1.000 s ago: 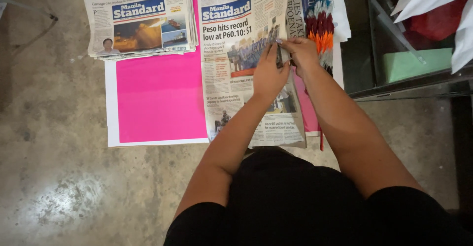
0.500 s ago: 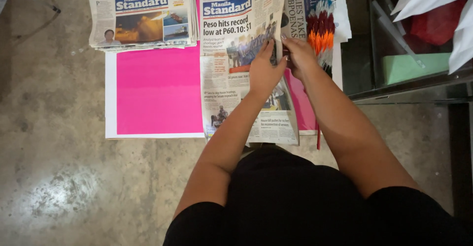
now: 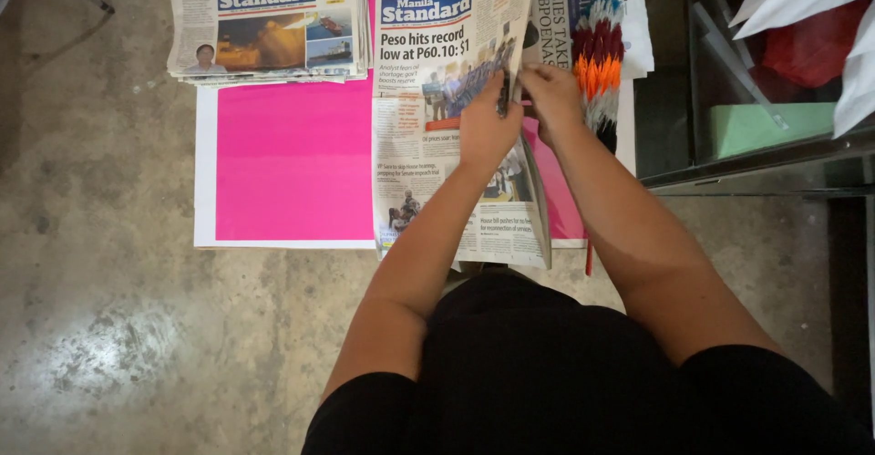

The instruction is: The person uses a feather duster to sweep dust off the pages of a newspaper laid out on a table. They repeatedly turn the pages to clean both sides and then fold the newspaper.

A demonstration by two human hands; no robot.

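A folded newspaper (image 3: 437,136) lies across a bright pink sheet (image 3: 292,159) on the concrete floor. My left hand (image 3: 485,127) presses on the paper's right part, fingers gripping its right edge. My right hand (image 3: 553,98) meets it at that same edge and pinches the page, which lifts a little along the fold. Just right of my right hand sits a bundle of folded paper pieces in red, orange, white and dark blue (image 3: 597,58).
A stack of newspapers (image 3: 264,22) rests at the pink sheet's top left. Another newspaper (image 3: 629,8) lies under the coloured bundle. On the right stands a dark glass-fronted shelf (image 3: 756,159) holding green, red and white paper items. Bare concrete floor (image 3: 100,263) spreads to the left.
Both hands have slid up the newspaper's right edge, further from me. The view has shifted slightly, so the papers sit lower in the picture.
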